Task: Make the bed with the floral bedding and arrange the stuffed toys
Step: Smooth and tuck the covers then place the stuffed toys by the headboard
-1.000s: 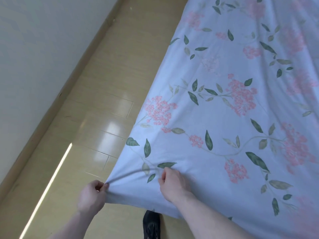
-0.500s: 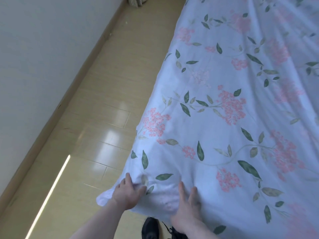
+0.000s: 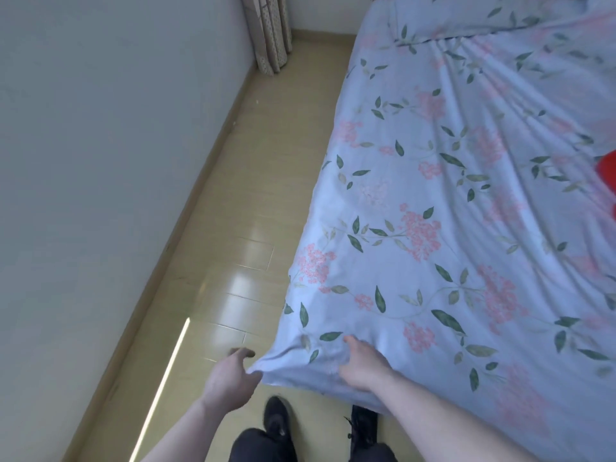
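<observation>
Floral cover (image 3: 433,228): pale blue cloth with pink blossoms and green leaves, spread over the bed from the near corner to the far right; long creases run toward the far end.
Left hand (image 3: 230,378): at the near left corner of the cover, fingers curled round the cloth's tip and grasping it.
Right hand (image 3: 361,365): just right of that corner, on top of the cover; it seems to pinch a fold, though blur makes this unsure.
Red object (image 3: 608,181): at the far right edge, lying on the cover; possibly a toy, too cropped to tell.
Handling: likely light, soft and limp; it will sag and wrinkle, so hold corners and hems and pull evenly.
Floor (image 3: 253,195): pale wood, left of the bed.
</observation>
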Action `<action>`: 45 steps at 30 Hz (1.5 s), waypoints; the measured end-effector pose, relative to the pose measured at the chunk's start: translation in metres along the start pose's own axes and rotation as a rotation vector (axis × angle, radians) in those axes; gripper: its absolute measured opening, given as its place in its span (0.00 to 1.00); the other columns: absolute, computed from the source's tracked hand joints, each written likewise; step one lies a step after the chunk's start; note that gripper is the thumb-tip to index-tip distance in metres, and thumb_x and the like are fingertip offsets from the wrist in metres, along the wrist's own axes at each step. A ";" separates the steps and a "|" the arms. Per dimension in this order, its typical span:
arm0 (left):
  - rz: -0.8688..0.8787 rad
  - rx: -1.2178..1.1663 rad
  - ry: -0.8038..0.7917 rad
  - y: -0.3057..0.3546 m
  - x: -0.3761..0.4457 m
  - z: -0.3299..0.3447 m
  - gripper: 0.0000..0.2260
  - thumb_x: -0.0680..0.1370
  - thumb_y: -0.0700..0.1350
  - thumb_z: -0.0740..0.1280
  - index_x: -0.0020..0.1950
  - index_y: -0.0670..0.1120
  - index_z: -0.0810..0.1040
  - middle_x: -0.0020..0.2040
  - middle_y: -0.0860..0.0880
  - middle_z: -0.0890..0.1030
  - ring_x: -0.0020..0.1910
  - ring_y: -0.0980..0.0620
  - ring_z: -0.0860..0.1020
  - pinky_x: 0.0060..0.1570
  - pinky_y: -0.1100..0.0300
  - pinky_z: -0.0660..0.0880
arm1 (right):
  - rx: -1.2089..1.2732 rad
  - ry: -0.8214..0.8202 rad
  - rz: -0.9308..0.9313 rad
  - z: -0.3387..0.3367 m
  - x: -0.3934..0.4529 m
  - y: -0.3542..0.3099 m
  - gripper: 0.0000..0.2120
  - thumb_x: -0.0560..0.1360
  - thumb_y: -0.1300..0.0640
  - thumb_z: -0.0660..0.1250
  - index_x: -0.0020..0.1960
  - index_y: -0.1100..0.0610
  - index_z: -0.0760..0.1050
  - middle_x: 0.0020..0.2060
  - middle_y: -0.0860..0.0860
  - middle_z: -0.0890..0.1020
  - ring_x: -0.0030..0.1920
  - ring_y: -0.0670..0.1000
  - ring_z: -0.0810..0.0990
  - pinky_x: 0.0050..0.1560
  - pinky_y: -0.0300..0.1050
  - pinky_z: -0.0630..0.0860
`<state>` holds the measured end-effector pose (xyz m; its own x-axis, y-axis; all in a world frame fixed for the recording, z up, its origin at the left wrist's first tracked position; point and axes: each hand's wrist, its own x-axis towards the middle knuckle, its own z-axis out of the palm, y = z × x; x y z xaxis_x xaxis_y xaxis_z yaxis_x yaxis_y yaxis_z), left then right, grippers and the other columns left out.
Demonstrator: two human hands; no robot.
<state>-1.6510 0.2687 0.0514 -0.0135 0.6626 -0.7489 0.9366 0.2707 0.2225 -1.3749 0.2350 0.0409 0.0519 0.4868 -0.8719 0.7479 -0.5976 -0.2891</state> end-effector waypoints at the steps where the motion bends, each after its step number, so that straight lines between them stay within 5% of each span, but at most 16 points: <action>1: 0.027 -0.030 0.016 0.005 -0.012 -0.012 0.23 0.76 0.50 0.66 0.72 0.51 0.73 0.73 0.53 0.70 0.57 0.52 0.78 0.52 0.59 0.76 | -0.006 0.030 -0.012 -0.007 -0.014 -0.012 0.34 0.77 0.57 0.60 0.81 0.48 0.55 0.76 0.50 0.66 0.72 0.54 0.71 0.63 0.45 0.73; 6: 0.172 -0.137 0.062 0.014 -0.045 -0.073 0.22 0.77 0.50 0.67 0.71 0.51 0.74 0.74 0.54 0.68 0.58 0.53 0.76 0.55 0.62 0.71 | 0.003 0.143 -0.058 -0.028 -0.048 -0.089 0.33 0.77 0.55 0.60 0.81 0.48 0.55 0.75 0.50 0.66 0.68 0.54 0.73 0.57 0.45 0.73; 10: 0.264 -0.087 0.075 -0.014 -0.045 -0.122 0.24 0.76 0.51 0.66 0.73 0.53 0.71 0.77 0.53 0.65 0.72 0.50 0.67 0.68 0.59 0.66 | 0.069 0.210 -0.067 -0.028 -0.051 -0.160 0.32 0.77 0.54 0.61 0.80 0.47 0.57 0.75 0.49 0.66 0.69 0.54 0.73 0.58 0.46 0.73; 15: 0.335 0.013 0.124 -0.062 -0.025 -0.212 0.25 0.77 0.52 0.64 0.75 0.54 0.68 0.78 0.55 0.62 0.74 0.51 0.63 0.68 0.58 0.67 | 0.154 0.245 -0.084 -0.025 -0.054 -0.250 0.32 0.75 0.54 0.61 0.78 0.47 0.59 0.73 0.49 0.67 0.61 0.54 0.78 0.54 0.46 0.76; 18: 0.396 0.032 0.190 -0.062 -0.002 -0.270 0.25 0.78 0.51 0.64 0.75 0.55 0.68 0.78 0.56 0.62 0.74 0.51 0.63 0.67 0.59 0.68 | 0.152 0.300 -0.124 -0.042 -0.055 -0.294 0.33 0.75 0.54 0.62 0.79 0.47 0.59 0.74 0.48 0.66 0.66 0.52 0.74 0.57 0.45 0.74; 24: 0.614 0.056 0.210 0.017 0.040 -0.359 0.25 0.78 0.51 0.65 0.75 0.54 0.67 0.78 0.55 0.61 0.74 0.50 0.63 0.67 0.59 0.67 | 0.231 0.465 -0.131 -0.118 -0.053 -0.333 0.32 0.76 0.51 0.63 0.78 0.43 0.57 0.76 0.45 0.63 0.62 0.52 0.76 0.60 0.50 0.76; 30: 0.785 0.111 0.216 0.114 0.082 -0.434 0.26 0.78 0.52 0.67 0.76 0.54 0.66 0.79 0.55 0.60 0.74 0.50 0.62 0.66 0.60 0.67 | 0.352 0.560 -0.149 -0.204 -0.026 -0.349 0.30 0.80 0.52 0.63 0.79 0.45 0.58 0.77 0.46 0.62 0.59 0.49 0.72 0.51 0.43 0.72; 33: 0.804 0.138 0.226 0.149 0.106 -0.466 0.26 0.78 0.52 0.67 0.76 0.55 0.66 0.78 0.56 0.60 0.74 0.50 0.63 0.65 0.59 0.68 | 0.364 0.554 -0.140 -0.242 -0.010 -0.358 0.30 0.79 0.51 0.63 0.79 0.45 0.57 0.77 0.45 0.61 0.60 0.48 0.73 0.49 0.42 0.71; 37: 0.774 0.171 0.230 0.210 0.162 -0.519 0.26 0.77 0.52 0.67 0.75 0.56 0.67 0.78 0.56 0.61 0.73 0.50 0.64 0.67 0.57 0.69 | 0.380 0.578 -0.132 -0.327 0.021 -0.372 0.30 0.78 0.51 0.64 0.78 0.45 0.59 0.75 0.46 0.64 0.59 0.48 0.72 0.59 0.46 0.74; 45: 0.758 0.177 0.256 0.316 0.256 -0.611 0.26 0.77 0.53 0.68 0.75 0.56 0.68 0.78 0.55 0.63 0.74 0.50 0.65 0.69 0.57 0.68 | 0.350 0.642 -0.163 -0.502 0.069 -0.412 0.29 0.79 0.52 0.62 0.78 0.46 0.59 0.75 0.48 0.64 0.53 0.50 0.77 0.54 0.45 0.74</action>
<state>-1.5725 0.9510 0.3114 0.5861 0.7659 -0.2644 0.7646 -0.4150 0.4931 -1.3470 0.8344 0.2979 0.4149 0.7986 -0.4360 0.5305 -0.6016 -0.5972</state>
